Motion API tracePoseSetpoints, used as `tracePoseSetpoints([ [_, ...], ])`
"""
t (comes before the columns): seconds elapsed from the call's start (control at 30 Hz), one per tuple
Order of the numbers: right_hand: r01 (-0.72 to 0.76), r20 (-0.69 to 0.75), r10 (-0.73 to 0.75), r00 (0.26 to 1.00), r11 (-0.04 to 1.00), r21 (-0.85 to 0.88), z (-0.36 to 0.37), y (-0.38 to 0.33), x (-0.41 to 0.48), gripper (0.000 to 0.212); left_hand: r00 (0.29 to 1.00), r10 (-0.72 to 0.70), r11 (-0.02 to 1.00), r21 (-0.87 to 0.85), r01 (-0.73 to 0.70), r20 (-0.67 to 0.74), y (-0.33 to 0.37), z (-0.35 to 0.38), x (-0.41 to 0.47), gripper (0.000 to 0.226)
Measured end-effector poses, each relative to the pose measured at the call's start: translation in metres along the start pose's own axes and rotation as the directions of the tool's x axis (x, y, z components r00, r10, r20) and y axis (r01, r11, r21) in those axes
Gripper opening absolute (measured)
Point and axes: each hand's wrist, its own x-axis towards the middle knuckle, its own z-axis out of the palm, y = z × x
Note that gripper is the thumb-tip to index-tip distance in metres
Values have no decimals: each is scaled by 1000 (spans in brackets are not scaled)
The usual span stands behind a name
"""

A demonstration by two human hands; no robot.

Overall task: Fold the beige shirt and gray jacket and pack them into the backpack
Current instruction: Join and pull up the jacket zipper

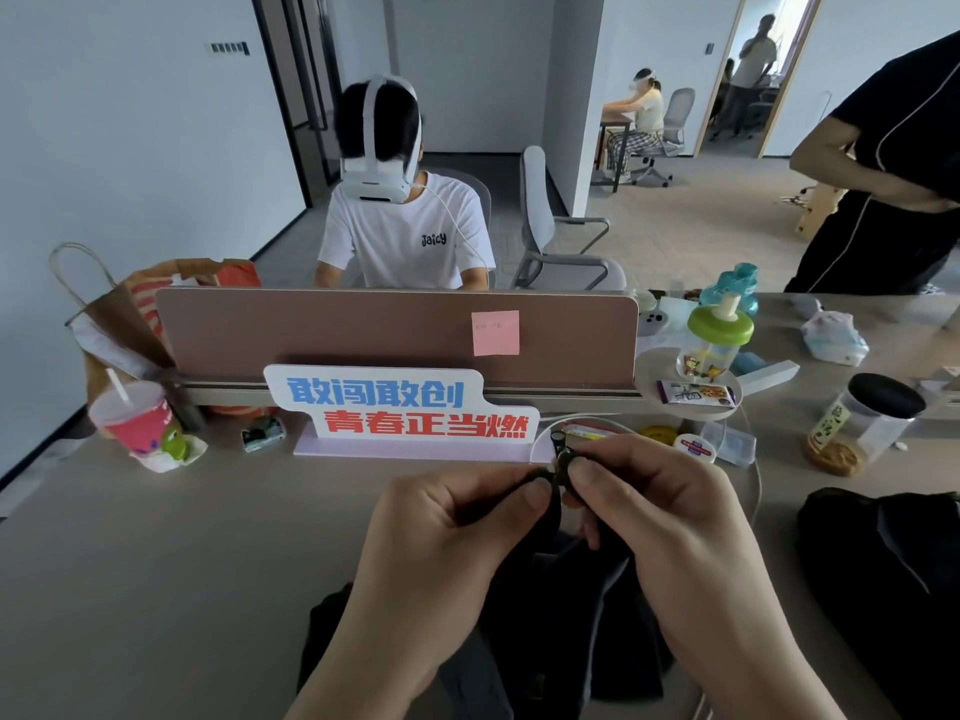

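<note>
The left hand and right hand meet thumb to thumb, each pinching the top edge of the gray jacket, which hangs onto the surface. The backpack lies to the right.

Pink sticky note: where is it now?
Head view: the square pink sticky note is stuck near the right end of the brown desk divider panel, above the white blue-and-red lettered sign.
</note>
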Motion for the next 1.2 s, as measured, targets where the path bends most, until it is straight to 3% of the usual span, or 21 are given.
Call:
tracePoseSetpoints([
  [0.37, -36, -6, 36, 999, 998, 43, -1, 1, 1, 11, 998, 8, 1000, 14, -9, 60, 0, 2, 1, 26],
  [0.5, -43, 11, 43, 999, 999, 2, -3, 3, 4, 21, 999, 28, 1000, 5, -28, 37, -2, 2, 3, 28],
  [0.7, -46, 78, 55, 995, 993, -112, -6, 5, 9, 14, 995, 54, 998, -28, -57, -82, -10, 5, 5, 23],
  [0.9, -96, 76, 96, 993, 995, -3, -2, 13, 10, 22, 971, 37, 998, -42, -48, -235, -11, 15, 6, 30],
  [1.03, -6, 72, 14, 997, 993, -121, 3, 18, 7, 24, 956, -26, 997, -72, 5, -293, -14, 16, 7, 30],
  [1.2, 92, 45, -83, 996, 965, -245, 2, 27, 7, 21, 988, 25, 977, 214, 8, -154, -20, 8, 12, 20],
])
